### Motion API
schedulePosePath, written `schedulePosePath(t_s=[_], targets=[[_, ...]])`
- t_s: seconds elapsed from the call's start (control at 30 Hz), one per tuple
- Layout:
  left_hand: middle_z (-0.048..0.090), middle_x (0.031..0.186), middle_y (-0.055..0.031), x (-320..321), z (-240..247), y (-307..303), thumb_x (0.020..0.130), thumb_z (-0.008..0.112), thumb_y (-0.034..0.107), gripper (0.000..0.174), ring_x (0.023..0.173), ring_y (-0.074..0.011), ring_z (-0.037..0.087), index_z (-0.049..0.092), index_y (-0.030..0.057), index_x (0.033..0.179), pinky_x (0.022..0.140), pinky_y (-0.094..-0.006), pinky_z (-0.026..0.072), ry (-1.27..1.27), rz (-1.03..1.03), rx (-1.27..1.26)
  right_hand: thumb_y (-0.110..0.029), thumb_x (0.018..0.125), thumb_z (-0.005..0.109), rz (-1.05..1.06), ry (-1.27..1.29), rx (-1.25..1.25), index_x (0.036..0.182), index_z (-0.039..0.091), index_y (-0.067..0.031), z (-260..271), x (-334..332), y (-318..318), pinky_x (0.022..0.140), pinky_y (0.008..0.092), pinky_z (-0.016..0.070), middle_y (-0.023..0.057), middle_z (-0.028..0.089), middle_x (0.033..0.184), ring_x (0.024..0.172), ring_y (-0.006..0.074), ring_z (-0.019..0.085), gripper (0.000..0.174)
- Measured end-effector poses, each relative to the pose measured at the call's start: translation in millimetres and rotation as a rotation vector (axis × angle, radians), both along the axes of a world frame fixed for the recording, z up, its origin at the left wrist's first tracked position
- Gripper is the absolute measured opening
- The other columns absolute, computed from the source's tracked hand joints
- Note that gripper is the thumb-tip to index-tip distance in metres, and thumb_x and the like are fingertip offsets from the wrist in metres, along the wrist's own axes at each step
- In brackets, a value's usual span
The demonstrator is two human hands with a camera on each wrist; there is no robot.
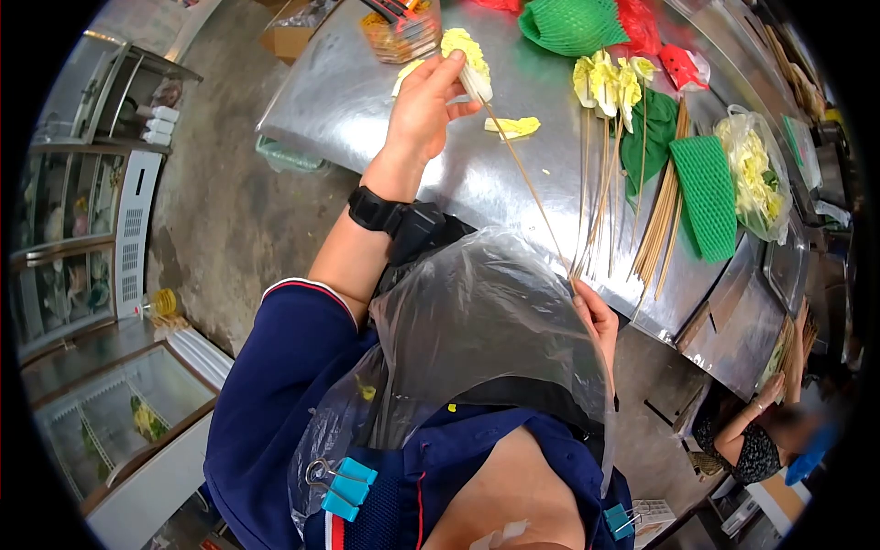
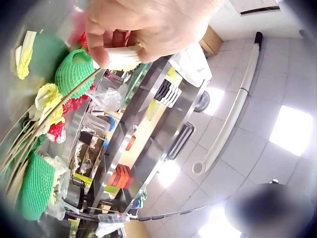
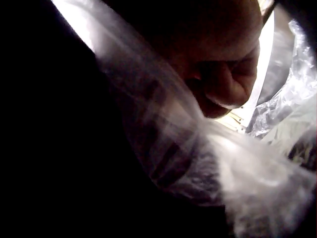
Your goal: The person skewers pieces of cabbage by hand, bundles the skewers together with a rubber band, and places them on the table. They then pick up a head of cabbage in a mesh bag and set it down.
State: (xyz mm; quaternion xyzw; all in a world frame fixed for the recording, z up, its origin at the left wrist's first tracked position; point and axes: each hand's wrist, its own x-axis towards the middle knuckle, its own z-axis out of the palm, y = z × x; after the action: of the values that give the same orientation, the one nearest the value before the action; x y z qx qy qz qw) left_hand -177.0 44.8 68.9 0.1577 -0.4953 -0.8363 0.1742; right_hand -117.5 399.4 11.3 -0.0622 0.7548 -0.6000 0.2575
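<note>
My left hand (image 1: 426, 105) (image 2: 148, 25) pinches a pale yellow cabbage leaf (image 1: 472, 66) (image 2: 121, 58) by its white stem, where the tip of a long thin skewer (image 1: 522, 170) (image 2: 69, 96) meets it. The skewer slants down to my right hand (image 1: 598, 319), whose fingers grip its lower end near the table's front edge. In the right wrist view that hand (image 3: 218, 44) is dark, with curled fingers, partly behind clear plastic. On the metal table, a loose leaf piece (image 1: 513, 127) lies below the left hand. Several leaf-topped skewers (image 1: 603, 183) lie to the right.
Bare skewers (image 1: 662, 225) lie beside a green mesh sleeve (image 1: 706, 197) and a bag of leaves (image 1: 756, 174). Another green mesh (image 1: 573, 26) and an orange-and-clear container (image 1: 401, 35) stand at the back. A clear plastic apron (image 1: 486, 312) covers my front; another person (image 1: 756, 431) is at lower right.
</note>
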Motion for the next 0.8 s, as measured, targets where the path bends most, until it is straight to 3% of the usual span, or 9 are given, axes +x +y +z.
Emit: schedulePosePath(t_s=[0.07, 0.27, 0.47, 0.8], targets=[[0.061, 0.095, -0.0013, 0.4, -1.8, 1.3, 0.090, 0.054, 0.030, 0.023, 0.084, -0.0114, 0.057, 0.058, 0.0088, 0.100, 0.069, -0.0279, 0.0490, 0.012, 0.010, -0.105, -0.011, 0.089, 0.056, -0.009, -0.032, -0.011, 0.113, 0.059, 0.0002, 0.8, 0.3, 0.4, 0.073, 0.0195, 0.0427, 0.0032, 0.064, 0.095, 0.083, 0.0061, 0.054, 0.027], [0.062, 0.085, -0.0033, 1.1, -0.9, 16.4, 0.086, 0.060, 0.031, 0.027, 0.079, -0.0127, 0.058, 0.059, 0.0049, 0.089, 0.066, -0.0279, 0.0504, -0.012, 0.014, 0.060, -0.011, 0.090, 0.054, -0.031, -0.121, -0.180, 0.115, 0.058, -0.0004, -9.1, 4.8, 2.1, 0.074, 0.0191, 0.0433, 0.0029, 0.063, 0.100, 0.085, 0.0063, 0.055, 0.027], [0.063, 0.087, -0.0018, 2.0, -3.7, 32.8, 0.087, 0.059, 0.027, 0.020, 0.075, -0.0113, 0.060, 0.060, 0.0072, 0.088, 0.064, -0.0263, 0.0508, -0.098, -0.029, 0.064, -0.012, 0.092, 0.052, -0.036, -0.265, -0.325, 0.116, 0.056, -0.0010, -8.4, 5.5, -2.6, 0.072, 0.0192, 0.0453, 0.0031, 0.063, 0.101, 0.084, 0.0061, 0.057, 0.027], [0.062, 0.080, -0.0066, -2.4, -11.3, 39.2, 0.087, 0.059, 0.022, 0.020, 0.065, -0.0137, 0.061, 0.055, 0.0027, 0.090, 0.054, -0.0222, 0.0480, -0.013, 0.236, 0.002, -0.013, 0.092, 0.051, -0.026, -0.304, -0.314, 0.115, 0.057, -0.0001, -1.7, 3.7, -8.3, 0.070, 0.0192, 0.0457, 0.0030, 0.063, 0.098, 0.082, 0.0059, 0.057, 0.027]])
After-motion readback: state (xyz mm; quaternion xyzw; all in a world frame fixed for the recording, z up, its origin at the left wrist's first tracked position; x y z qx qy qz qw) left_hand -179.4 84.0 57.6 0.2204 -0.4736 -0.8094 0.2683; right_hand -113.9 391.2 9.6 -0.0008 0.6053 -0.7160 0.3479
